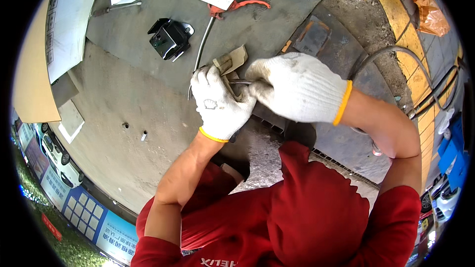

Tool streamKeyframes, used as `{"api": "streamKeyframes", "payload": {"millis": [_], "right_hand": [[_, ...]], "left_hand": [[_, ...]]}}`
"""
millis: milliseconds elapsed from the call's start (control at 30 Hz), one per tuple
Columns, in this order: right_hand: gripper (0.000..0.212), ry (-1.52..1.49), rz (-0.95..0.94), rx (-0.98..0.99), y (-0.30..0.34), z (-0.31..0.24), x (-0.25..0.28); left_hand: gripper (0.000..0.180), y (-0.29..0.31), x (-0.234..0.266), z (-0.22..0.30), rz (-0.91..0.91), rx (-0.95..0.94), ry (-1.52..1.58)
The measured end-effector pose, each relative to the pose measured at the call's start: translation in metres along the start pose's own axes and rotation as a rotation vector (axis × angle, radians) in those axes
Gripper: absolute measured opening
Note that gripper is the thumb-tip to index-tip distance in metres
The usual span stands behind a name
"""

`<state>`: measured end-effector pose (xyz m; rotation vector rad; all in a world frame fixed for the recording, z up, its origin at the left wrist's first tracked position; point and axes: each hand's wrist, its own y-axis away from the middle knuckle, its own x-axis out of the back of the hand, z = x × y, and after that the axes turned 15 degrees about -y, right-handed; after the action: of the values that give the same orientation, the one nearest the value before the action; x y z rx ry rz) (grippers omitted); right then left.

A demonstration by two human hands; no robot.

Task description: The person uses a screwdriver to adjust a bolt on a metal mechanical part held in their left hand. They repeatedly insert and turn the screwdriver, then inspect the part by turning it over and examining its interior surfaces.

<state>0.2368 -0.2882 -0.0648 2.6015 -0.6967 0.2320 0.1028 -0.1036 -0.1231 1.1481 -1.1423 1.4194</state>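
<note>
the left gloved hand (220, 103) is grasping a brown sheet (239, 58), its fingers curling about it. the right gloved hand (299, 86) is pinching a thin rod (240, 81), which is lying between the two hands above the floor (123, 76); its left end is running in by the sheet, contact there being unclear. in my judgement, the rod is looking light, stiff and possibly slippery, best held at its exposed shank; the sheet is seeming soft and tearable, best held flat across its fold. a steel tube (203, 44) is resting just beside the left fingers; a black part (170, 38) is lying farther off
</note>
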Motion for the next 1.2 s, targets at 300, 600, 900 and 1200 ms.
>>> {"api": "streamKeyframes", "payload": {"millis": [300, 600, 900, 1200], "right_hand": [[0.041, -1.41, -0.019, -0.121, 0.055, 0.049, -0.01], [0.022, -0.51, 0.686, 0.222, 0.022, 0.042, -0.105], [0.027, -1.262, 0.704, -0.167, 0.02, 0.062, -0.127], [0.03, -1.968, 0.649, -0.345, 0.015, 0.071, -0.137]], "left_hand": [[0.071, 0.002, 0.0, -0.001, 0.009, 0.009, 0.051], [0.073, 0.012, -0.008, -0.011, 0.004, -0.065, 0.085], [0.073, 0.028, -0.014, -0.021, 0.0, 0.004, 0.295], [0.077, 0.03, -0.003, -0.026, -0.08, -0.048, 0.315]]}}
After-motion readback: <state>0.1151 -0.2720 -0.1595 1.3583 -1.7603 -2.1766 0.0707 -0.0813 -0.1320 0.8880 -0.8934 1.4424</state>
